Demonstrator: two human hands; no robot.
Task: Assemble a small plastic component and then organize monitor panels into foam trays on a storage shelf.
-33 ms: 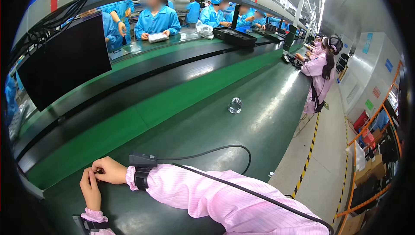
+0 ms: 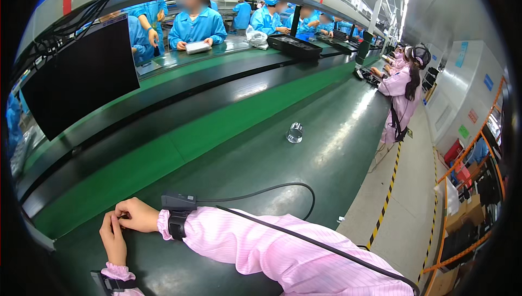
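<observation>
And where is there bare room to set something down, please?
Bare green tabletop lies between the clear cylindrical object and the looped black cable, also beyond that object toward the nearest pink-clad co-worker. Crowded: lower left, where the left hand and right hand meet near the black box.

Right sleeve (image 2: 255, 241): cut from pale pink, finely striped cloth.
Right cuff (image 2: 163, 224): gathered into a ruffled edge.
Right wrist strap (image 2: 177, 225): black, fastened around the sleeve behind the cuff.
Box-shaped module (image 2: 179, 202): dark, mounted beside that strap, joined by a looping black cable (image 2: 283, 185).
Second black cable (image 2: 326, 247): laid along the sleeve.
Left cuff (image 2: 117, 271): pink, likewise gathered.
Left wrist strap (image 2: 120, 284): black, fitted with a dark module (image 2: 99, 282).
Hands: right hand (image 2: 137, 214) and left hand (image 2: 113, 240) left bare.
</observation>
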